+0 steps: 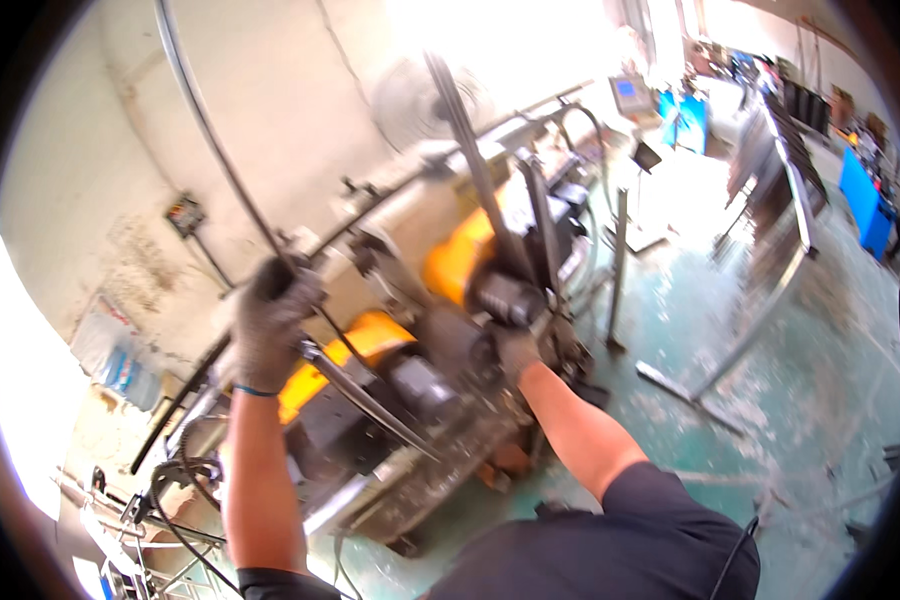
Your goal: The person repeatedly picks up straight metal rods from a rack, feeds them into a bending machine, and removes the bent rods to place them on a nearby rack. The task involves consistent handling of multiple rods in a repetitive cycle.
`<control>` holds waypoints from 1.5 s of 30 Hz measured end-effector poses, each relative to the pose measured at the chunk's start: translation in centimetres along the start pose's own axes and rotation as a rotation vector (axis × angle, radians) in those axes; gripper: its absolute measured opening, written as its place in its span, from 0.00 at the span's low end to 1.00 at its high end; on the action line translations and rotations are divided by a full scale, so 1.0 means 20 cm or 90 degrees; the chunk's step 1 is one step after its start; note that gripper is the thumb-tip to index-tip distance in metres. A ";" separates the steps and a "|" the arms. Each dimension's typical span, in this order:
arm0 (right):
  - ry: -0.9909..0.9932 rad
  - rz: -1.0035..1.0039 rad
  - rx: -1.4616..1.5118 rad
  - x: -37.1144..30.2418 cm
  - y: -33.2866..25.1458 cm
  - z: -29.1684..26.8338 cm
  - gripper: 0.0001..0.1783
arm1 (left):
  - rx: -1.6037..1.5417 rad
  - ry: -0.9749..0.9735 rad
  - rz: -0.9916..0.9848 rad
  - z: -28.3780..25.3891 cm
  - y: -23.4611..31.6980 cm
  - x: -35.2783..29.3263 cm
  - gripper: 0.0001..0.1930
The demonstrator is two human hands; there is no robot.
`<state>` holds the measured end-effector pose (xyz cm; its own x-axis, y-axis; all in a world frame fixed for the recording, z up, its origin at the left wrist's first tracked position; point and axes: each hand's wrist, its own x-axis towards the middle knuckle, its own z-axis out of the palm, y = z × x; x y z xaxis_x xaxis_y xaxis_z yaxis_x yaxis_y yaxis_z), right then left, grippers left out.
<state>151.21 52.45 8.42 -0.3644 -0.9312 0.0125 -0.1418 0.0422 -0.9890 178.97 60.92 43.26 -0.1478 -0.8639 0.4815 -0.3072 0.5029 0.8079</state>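
Note:
My left hand (268, 312), in a grey work glove, is closed around a long thin metal rod (218, 150) that rises to the upper left. The lower end of that rod runs down past the hand toward a machine with yellow covers (375, 335). Just below the hand, a shiny metal bar (365, 392) slants across the machine's front. My right hand (515, 352), also gloved, reaches low to the machine beside a dark cylindrical part (510, 300). Motion blur smears its fingers, and whether it grips anything cannot be seen.
Upright metal bars (485, 170) stand at the machine's back, near a round fan (430, 98). To the right, a metal frame rack (792, 190) stands on the green floor (770, 400). Blue panels (865, 205) are farther off. Cables (160, 495) hang at lower left.

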 end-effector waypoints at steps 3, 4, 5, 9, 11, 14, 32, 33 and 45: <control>0.000 0.106 0.355 0.00 -0.06 0.01 0.28 | 0.001 0.002 0.009 0.01 0.05 0.01 0.15; 0.020 0.095 0.386 0.05 -0.03 -0.03 0.22 | 0.030 0.007 0.014 0.04 0.07 0.03 0.15; 0.038 0.091 0.415 0.09 -0.01 -0.04 0.17 | 0.059 0.011 0.011 0.07 0.08 0.04 0.15; -0.017 0.142 0.415 -0.09 -0.18 -0.05 0.30 | 0.112 0.059 0.009 0.03 0.16 -0.01 0.15; -0.019 0.147 0.448 -0.15 -0.26 -0.07 0.29 | 0.036 0.105 0.002 0.06 0.22 0.00 0.10; -0.025 0.146 0.460 -0.08 -0.19 -0.07 0.28 | -0.001 0.125 0.015 0.07 0.31 0.04 0.08; -0.043 0.136 0.390 -0.15 -0.29 -0.12 0.21 | -0.101 0.195 -0.047 0.10 0.36 0.10 0.17; -0.057 0.133 0.418 -0.12 -0.26 -0.08 0.21 | -0.114 0.216 -0.054 0.10 0.41 0.08 0.18; -0.073 0.168 0.415 -0.08 -0.06 -0.10 0.02 | -0.099 0.167 -0.072 0.06 0.26 0.12 0.14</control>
<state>150.12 54.66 9.91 -0.2065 -0.9534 -0.2198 0.5301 0.0798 -0.8442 175.88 61.37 48.21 0.1329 -0.8875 0.4412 -0.1582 0.4204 0.8934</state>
